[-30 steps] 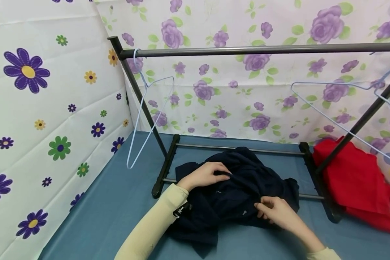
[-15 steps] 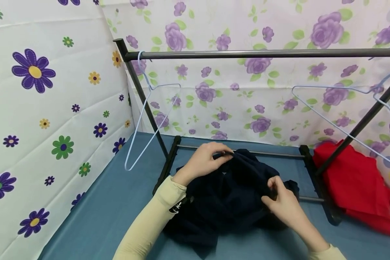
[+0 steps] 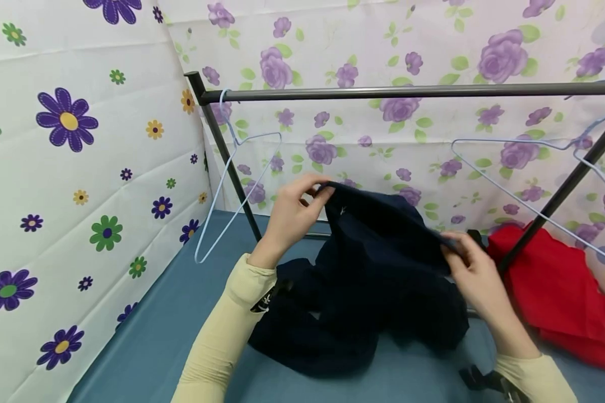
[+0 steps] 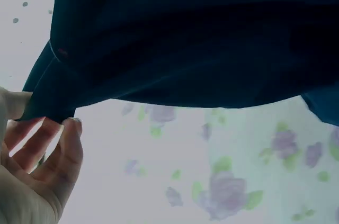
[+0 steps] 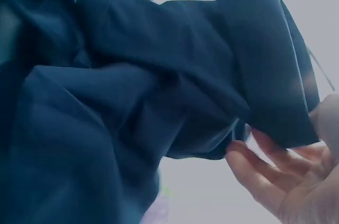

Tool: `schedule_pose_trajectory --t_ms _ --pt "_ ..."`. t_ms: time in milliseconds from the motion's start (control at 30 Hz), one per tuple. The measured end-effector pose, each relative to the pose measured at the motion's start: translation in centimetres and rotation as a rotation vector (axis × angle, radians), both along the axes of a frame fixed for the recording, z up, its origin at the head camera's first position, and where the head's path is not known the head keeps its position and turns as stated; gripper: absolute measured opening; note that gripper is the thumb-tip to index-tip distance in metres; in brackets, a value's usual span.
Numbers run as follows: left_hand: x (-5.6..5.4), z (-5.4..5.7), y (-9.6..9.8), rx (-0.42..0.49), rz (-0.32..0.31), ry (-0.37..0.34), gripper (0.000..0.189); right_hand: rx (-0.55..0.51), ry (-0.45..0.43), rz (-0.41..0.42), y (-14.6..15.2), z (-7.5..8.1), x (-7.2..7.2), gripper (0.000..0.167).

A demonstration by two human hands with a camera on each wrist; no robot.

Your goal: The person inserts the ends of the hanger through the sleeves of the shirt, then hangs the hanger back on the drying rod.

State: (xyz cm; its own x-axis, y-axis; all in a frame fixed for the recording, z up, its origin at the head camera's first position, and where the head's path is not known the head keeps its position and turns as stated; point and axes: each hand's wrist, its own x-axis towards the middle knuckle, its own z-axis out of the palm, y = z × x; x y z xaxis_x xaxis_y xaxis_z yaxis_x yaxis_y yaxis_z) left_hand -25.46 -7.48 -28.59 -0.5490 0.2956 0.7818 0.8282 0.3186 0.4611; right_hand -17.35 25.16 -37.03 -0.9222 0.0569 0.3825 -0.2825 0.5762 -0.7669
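Both hands up, one at each end of a dark navy woven-cloth garment (image 3: 368, 268). Left hand (image 3: 292, 215) pinches the near end of its top edge between thumb and fingers; right hand (image 3: 476, 280), a little lower, pinches the other end, blurred in the head view but clear at its wrist camera. Garment hangs between and below the hands, lower folds bunched, seemingly resting on the blue cloth-covered table (image 3: 166, 324). Cut unclear.

Beyond both hands, black metal clothes rack (image 3: 403, 92). Left of the left hand, near it, a pale-blue wire hanger (image 3: 235, 141); above and right of the right hand, a second pale-blue wire hanger (image 3: 578, 142). Just beyond the right hand, a heap of red cloth (image 3: 549, 291).

Risks, as judged: grips take only a narrow edge, so the weight below could pull one end free. Loose folds could catch on the rack's low rail if pulled sharply. Uneven hand heights could leave the edge twisted. A wide leftward swing might knock the nearer hanger.
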Motion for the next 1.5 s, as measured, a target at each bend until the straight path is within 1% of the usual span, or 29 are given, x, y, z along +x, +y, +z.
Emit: schedule_pose_trajectory --t_ms 67,100,200,300,333,367,433,533,567,600,733,800,867,933,967,1000,1033,1100,1167,1200,1267,1333,1400,1500 --pt "0.2 0.9 -0.1 0.050 -0.005 0.024 0.016 -0.095 0.089 -0.026 -0.1 1.6 -0.3 0.031" --pt "0.4 1.4 -0.2 0.076 -0.012 0.033 0.016 -0.185 0.121 -0.004 -0.2 2.4 -0.5 0.031" --pt "0.6 3.0 -0.3 0.157 -0.045 0.056 0.017 -0.462 0.209 0.119 -0.8 5.1 -1.2 0.032" --pt "0.7 4.8 -0.5 0.234 -0.087 0.061 0.017 -0.645 0.296 0.209 -1.6 8.1 -2.1 0.030" --pt "0.7 5.4 -0.5 0.255 -0.096 0.067 0.017 -0.670 0.338 0.217 -1.9 9.2 -2.4 0.030" --pt "0.8 6.0 -0.6 0.273 -0.103 0.074 0.017 -0.686 0.381 0.216 -2.2 10.2 -2.8 0.029" --pt "1.0 7.1 -0.8 0.299 -0.114 0.101 0.018 -0.705 0.507 0.202 -2.7 12.5 -3.6 0.027" --pt "1.2 8.8 -0.8 0.323 -0.114 0.150 0.020 -0.731 0.668 0.199 -3.2 15.8 -4.9 0.024" --pt "1.3 9.4 -0.8 0.338 -0.105 0.155 0.020 -0.712 0.718 0.190 -3.4 16.9 -5.4 0.022" --pt "1.4 9.9 -0.7 0.349 -0.098 0.175 0.020 -0.703 0.764 0.186 -3.6 18.0 -5.8 0.020" --pt "2.1 11.8 -0.6 0.407 -0.079 0.220 0.018 -0.642 0.873 0.170 -4.1 21.2 -6.6 0.011" --pt "2.5 12.2 -0.6 0.435 -0.083 0.240 0.017 -0.608 0.902 0.138 -4.3 22.3 -6.6 0.008" --pt "3.2 12.4 -0.6 0.468 -0.098 0.221 0.017 -0.581 0.918 0.103 -4.5 23.0 -6.3 0.006" --pt "3.9 11.9 -0.7 0.489 -0.100 0.194 0.016 -0.612 0.923 0.118 -4.7 22.9 -6.1 0.006" --pt "4.2 11.5 -0.7 0.488 -0.101 0.187 0.016 -0.621 0.919 0.129 -4.8 22.6 -6.0 0.007" --pt "4.5 10.9 -0.8 0.487 -0.098 0.173 0.016 -0.642 0.911 0.150 -4.9 22.2 -5.9 0.008" --pt "4.8 10.2 -0.8 0.480 -0.090 0.161 0.016 -0.638 0.899 0.156 -4.9 21.5 -5.8 0.009" --pt "5.1 8.2 -1.0 0.446 -0.060 0.142 0.016 -0.585 0.852 0.153 -4.7 19.6 -5.8 0.013" --pt "5.1 6.1 -1.2 0.404 -0.016 0.107 0.015 -0.456 0.770 0.105 -4.1 17.5 -5.7 0.016" --pt "5.0 4.9 -1.3 0.377 0.017 0.081 0.015 -0.389 0.721 0.079 -3.8 16.4 -5.8 0.018" --pt "4.8 2.9 -1.6 0.310 0.081 0.022 0.014 -0.272 0.625 0.059 -3.3 14.3 -5.8 0.022" --pt "4.6 0.8 -2.0 0.214 0.156 -0.053 0.012 -0.184 0.530 0.077 -3.1 12.2 -5.9 0.025" --pt "4.7 -1.1 -2.5 0.097 0.222 -0.120 0.012 -0.118 0.454 0.109 -3.3 10.3 -5.9 0.028" --pt "4.8 -3.7 -2.8 -0.092 0.293 -0.184 0.012 -0.008 0.383 0.146 -3.8 7.5 -5.9 0.029"
